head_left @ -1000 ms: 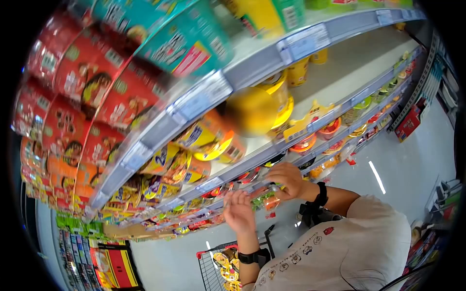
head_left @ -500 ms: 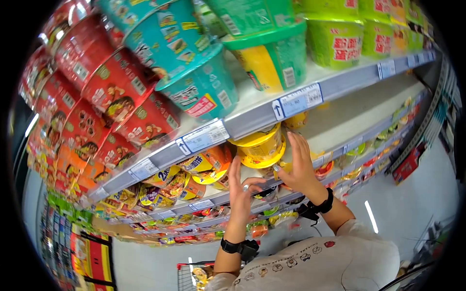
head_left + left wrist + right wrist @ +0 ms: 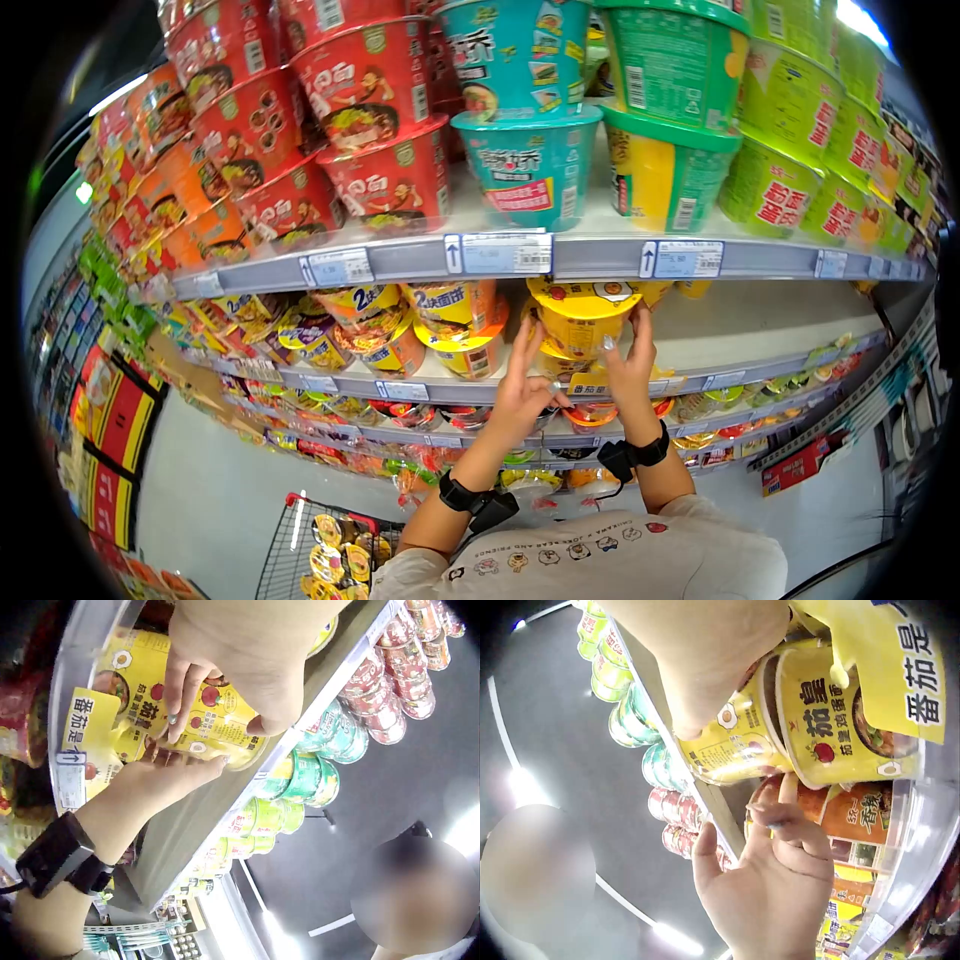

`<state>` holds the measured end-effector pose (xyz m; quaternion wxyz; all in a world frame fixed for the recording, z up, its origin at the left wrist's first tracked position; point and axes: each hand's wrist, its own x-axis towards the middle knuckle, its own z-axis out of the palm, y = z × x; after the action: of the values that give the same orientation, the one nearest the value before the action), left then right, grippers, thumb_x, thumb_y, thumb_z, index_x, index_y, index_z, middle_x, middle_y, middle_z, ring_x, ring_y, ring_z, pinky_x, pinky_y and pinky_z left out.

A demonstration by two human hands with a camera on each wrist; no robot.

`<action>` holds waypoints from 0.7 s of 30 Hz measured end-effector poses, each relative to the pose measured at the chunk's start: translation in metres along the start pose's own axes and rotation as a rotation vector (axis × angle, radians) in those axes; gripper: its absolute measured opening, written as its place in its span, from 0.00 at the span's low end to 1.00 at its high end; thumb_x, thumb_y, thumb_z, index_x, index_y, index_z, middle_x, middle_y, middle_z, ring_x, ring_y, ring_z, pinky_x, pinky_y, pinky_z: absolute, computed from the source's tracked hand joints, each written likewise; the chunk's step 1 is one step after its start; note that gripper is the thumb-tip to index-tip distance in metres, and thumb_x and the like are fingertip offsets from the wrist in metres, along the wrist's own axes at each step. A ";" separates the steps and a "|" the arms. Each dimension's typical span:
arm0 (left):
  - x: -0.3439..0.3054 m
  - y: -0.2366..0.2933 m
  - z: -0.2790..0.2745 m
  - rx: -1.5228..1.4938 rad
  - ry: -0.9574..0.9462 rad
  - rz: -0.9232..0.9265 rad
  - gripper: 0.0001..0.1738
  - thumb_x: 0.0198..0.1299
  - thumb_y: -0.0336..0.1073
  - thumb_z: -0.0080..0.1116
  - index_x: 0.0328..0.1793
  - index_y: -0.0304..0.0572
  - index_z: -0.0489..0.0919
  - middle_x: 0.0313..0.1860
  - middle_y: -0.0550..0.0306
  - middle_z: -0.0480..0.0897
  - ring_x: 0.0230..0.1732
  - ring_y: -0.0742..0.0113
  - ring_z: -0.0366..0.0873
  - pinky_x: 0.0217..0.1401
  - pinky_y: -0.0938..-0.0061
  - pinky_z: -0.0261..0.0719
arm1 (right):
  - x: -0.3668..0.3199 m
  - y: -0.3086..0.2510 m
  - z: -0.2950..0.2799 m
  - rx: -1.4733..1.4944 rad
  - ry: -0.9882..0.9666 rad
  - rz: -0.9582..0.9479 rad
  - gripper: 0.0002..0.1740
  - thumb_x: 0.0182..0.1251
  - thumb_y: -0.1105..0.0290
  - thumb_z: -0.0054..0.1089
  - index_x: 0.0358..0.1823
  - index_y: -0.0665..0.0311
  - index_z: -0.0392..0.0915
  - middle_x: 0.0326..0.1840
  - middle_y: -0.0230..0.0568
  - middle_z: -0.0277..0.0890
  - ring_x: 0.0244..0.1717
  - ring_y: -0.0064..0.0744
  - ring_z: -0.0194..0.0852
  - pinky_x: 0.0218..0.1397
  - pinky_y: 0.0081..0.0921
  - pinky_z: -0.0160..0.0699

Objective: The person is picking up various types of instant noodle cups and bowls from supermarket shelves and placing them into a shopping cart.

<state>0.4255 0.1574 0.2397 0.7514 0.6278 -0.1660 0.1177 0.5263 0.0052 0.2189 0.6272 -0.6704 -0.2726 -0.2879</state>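
Observation:
A yellow instant noodle tub (image 3: 582,312) sits on the middle shelf, held between both hands; in the right wrist view it tilts over another yellow tub (image 3: 840,720). My left hand (image 3: 522,392) touches its left side with a straight index finger, other fingers bent in front, a ring on one. Against the right side lies my right hand (image 3: 630,375), fingers pointing up and thumb towards the front. The left wrist view shows the right hand (image 3: 154,784) at the tub's printed side. From the right wrist, the left hand's (image 3: 772,877) palm is in view, thumb free.
Just above runs a shelf edge with price labels (image 3: 498,254), carrying red, teal (image 3: 525,165) and green tubs. More noodle tubs (image 3: 460,335) stand left of the hands. A yellow shelf sign (image 3: 907,675) stands at the front. A cart (image 3: 300,540) holds several packs below.
Both hands have come up from below the shelf to either side of the yellow tub. The upper tub now tilts slightly, and the head view has swung round to face the shelf.

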 end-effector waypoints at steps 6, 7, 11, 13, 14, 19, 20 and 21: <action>-0.021 0.001 0.006 0.278 0.063 0.112 0.51 0.46 0.18 0.48 0.74 0.40 0.35 0.70 0.39 0.56 0.34 0.74 0.78 0.37 0.81 0.75 | -0.033 -0.025 0.018 0.308 0.129 0.142 0.34 0.64 0.68 0.47 0.68 0.71 0.43 0.65 0.48 0.52 0.66 0.37 0.52 0.67 0.32 0.51; -0.025 -0.002 0.004 0.268 0.064 0.112 0.50 0.47 0.18 0.49 0.74 0.40 0.35 0.69 0.39 0.58 0.35 0.73 0.78 0.37 0.81 0.75 | -0.041 -0.022 0.019 0.305 0.120 0.097 0.36 0.67 0.61 0.44 0.68 0.70 0.39 0.66 0.49 0.49 0.66 0.39 0.51 0.67 0.34 0.53; -0.043 -0.008 -0.004 0.278 0.072 0.192 0.46 0.53 0.32 0.53 0.73 0.35 0.37 0.63 0.45 0.66 0.47 0.66 0.74 0.46 0.75 0.72 | -0.074 0.001 0.029 0.393 0.057 -0.063 0.49 0.61 0.43 0.46 0.69 0.70 0.35 0.70 0.55 0.40 0.69 0.47 0.46 0.69 0.41 0.49; -0.056 -0.020 -0.015 0.306 0.089 0.210 0.46 0.59 0.47 0.51 0.73 0.34 0.39 0.65 0.47 0.61 0.61 0.62 0.66 0.59 0.70 0.66 | -0.074 -0.013 0.029 0.144 0.010 -0.180 0.50 0.59 0.40 0.46 0.68 0.71 0.39 0.70 0.59 0.40 0.70 0.52 0.43 0.70 0.46 0.43; -0.065 -0.028 -0.019 0.182 0.129 0.157 0.46 0.60 0.53 0.48 0.73 0.35 0.39 0.67 0.48 0.59 0.64 0.63 0.62 0.62 0.70 0.62 | -0.072 -0.026 0.030 -0.017 -0.009 -0.247 0.50 0.59 0.39 0.44 0.68 0.71 0.40 0.70 0.61 0.41 0.70 0.55 0.42 0.69 0.48 0.41; -0.111 -0.040 -0.034 -0.167 0.406 0.029 0.45 0.59 0.69 0.35 0.73 0.49 0.46 0.70 0.57 0.57 0.67 0.63 0.60 0.66 0.63 0.60 | -0.093 -0.051 0.055 0.019 -0.073 -0.360 0.48 0.60 0.35 0.37 0.66 0.71 0.47 0.66 0.65 0.48 0.68 0.64 0.45 0.68 0.55 0.40; -0.121 -0.038 -0.040 -0.187 0.475 -0.012 0.44 0.58 0.70 0.36 0.72 0.49 0.49 0.68 0.55 0.61 0.65 0.64 0.63 0.65 0.63 0.63 | -0.097 -0.057 0.063 0.097 -0.106 -0.323 0.47 0.61 0.35 0.37 0.66 0.70 0.48 0.66 0.66 0.49 0.67 0.64 0.46 0.67 0.56 0.41; -0.132 -0.036 -0.046 -0.206 0.509 -0.026 0.44 0.58 0.69 0.37 0.72 0.48 0.50 0.67 0.56 0.62 0.65 0.64 0.63 0.64 0.63 0.64 | -0.100 -0.060 0.072 0.129 -0.116 -0.411 0.46 0.61 0.36 0.37 0.67 0.69 0.47 0.67 0.65 0.48 0.68 0.61 0.46 0.68 0.53 0.43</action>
<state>0.3229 0.2002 0.1470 0.8304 0.5001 0.0253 0.2444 0.4176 0.0809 0.1842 0.5802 -0.5745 -0.4572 -0.3525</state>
